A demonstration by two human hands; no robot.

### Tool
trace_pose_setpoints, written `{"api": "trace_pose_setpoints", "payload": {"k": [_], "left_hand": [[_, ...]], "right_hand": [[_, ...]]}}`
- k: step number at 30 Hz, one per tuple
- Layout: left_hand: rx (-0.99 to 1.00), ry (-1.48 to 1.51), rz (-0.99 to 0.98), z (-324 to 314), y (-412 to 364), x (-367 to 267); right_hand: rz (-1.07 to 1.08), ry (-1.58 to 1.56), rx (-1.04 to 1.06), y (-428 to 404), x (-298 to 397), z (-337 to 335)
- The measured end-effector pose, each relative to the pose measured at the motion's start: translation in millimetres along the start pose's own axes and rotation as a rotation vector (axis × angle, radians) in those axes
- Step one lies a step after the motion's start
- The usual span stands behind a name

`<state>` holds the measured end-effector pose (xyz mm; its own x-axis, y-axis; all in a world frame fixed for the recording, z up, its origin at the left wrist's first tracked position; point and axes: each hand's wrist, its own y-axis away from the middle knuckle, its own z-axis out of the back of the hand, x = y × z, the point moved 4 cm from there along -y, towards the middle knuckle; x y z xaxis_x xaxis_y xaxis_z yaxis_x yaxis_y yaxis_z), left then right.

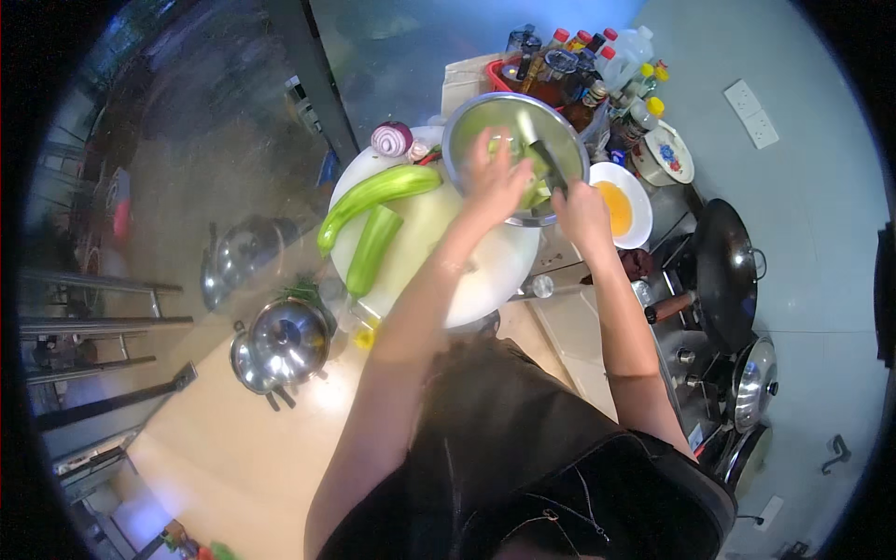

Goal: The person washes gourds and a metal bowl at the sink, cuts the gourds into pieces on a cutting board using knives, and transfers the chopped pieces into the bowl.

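Note:
My right hand (582,210) grips the dark handle of a knife (549,164) whose pale, blurred blade points into a metal bowl (455,183). My left hand (498,171) is over the same bowl with its fingers spread and motion-blurred; whether it holds a piece is unclear. Green vegetable pieces (537,190) lie in the bowl. Below it a round white board (434,245) carries a long curved green gourd (381,192), a shorter cut length of green gourd (374,248), a cut red onion (392,139), garlic (418,152) and a red chilli (429,159).
Right of the bowl stand a white dish of beaten egg (617,210), a lidded enamel pot (668,154) and, on the stove, a black wok (724,276). Bottles (560,66) crowd behind. Metal bowls (289,341) stand at lower left.

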<state>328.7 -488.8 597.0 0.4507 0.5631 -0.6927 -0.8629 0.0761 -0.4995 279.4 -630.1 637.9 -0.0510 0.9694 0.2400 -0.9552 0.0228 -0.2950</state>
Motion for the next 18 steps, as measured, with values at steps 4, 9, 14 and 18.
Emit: {"api": "trace_pose_setpoints", "payload": {"k": [4,9,14,18], "left_hand": [[-0.083,-0.491,0.058,82.1,80.1,78.6],[0.150,-0.745,0.463,132.3,161.7,140.0],[0.170,-0.602,0.441,108.5,186.8,136.3],[0.184,-0.547,0.385,90.7,198.2,104.7]], "right_hand": [[-0.087,0.044,-0.094,5.7,-17.2,-1.3],[-0.025,-0.109,-0.080,21.1,3.5,14.5],[0.051,-0.447,0.073,60.3,57.3,8.4],[0.244,-0.365,0.179,87.4,93.4,-37.2]]}}
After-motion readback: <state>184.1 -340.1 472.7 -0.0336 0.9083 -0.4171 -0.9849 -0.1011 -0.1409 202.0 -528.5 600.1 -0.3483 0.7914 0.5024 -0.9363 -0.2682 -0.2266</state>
